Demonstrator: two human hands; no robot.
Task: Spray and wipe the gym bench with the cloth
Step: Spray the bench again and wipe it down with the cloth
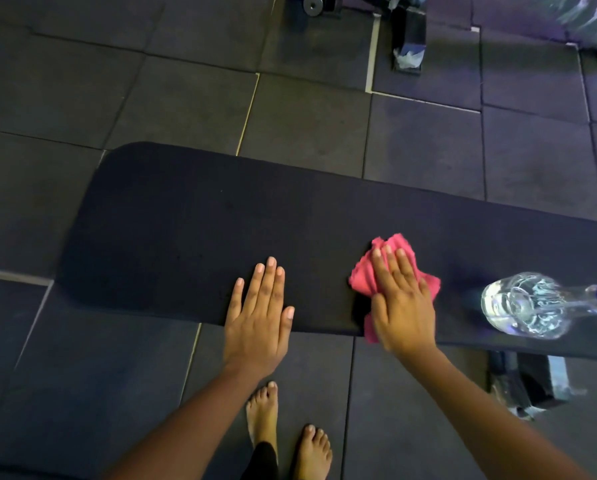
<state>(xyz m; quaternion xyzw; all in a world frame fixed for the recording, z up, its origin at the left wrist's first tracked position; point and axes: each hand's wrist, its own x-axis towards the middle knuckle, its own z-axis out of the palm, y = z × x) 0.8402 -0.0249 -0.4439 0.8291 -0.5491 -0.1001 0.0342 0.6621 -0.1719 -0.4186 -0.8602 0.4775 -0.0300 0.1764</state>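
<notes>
The black padded gym bench (193, 223) runs from left to right across the view. My left hand (259, 313) rests flat on its near edge, fingers straight, holding nothing. My right hand (401, 303) presses flat on a crumpled pink cloth (364, 271) that lies on the bench near the front edge. A clear spray bottle (519, 306) with a blue part at its nozzle end lies on its side on the bench at the right, apart from both hands.
Dark rubber floor tiles (82, 98) surround the bench. My bare feet (290, 434) stand in front of it. A bench support (532, 379) shows under the right end. Other gym equipment, with a weight plate (312, 4) and a frame foot (408, 46), stands at the top.
</notes>
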